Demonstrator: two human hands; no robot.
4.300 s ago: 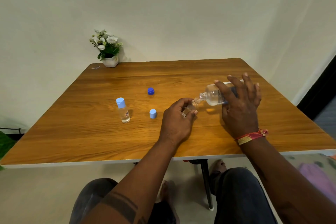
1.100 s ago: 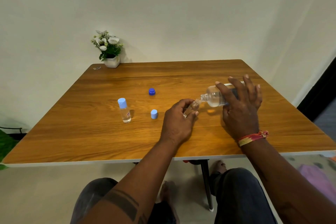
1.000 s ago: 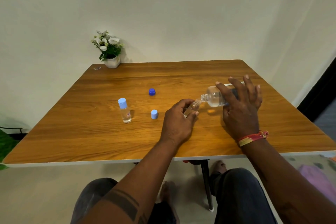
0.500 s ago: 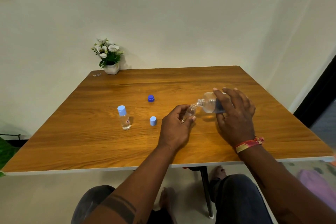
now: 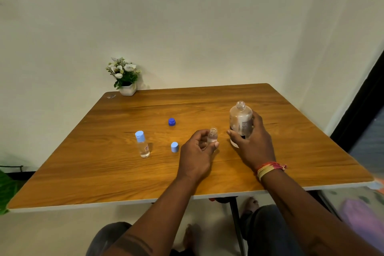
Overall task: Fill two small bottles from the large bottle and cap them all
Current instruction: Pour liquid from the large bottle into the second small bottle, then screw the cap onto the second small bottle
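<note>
Right hand (image 5: 252, 143) gripping upright large bottle (image 5: 240, 119); left hand (image 5: 197, 156) pinching uncapped small bottle (image 5: 212, 135) just beside it.

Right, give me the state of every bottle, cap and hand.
Large bottle: upright, uncapped, gripped by right hand.
Open small bottle: upright, uncapped, held by left hand.
Capped small bottle: upright, standing alone.
Dark cap: loose on table.
Light cap: loose on table.

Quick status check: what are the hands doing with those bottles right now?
Left hand grips open small bottle; right hand holds large bottle upright, uncapped. Second small bottle capped. Two loose caps on table. Nothing blocking.
</note>
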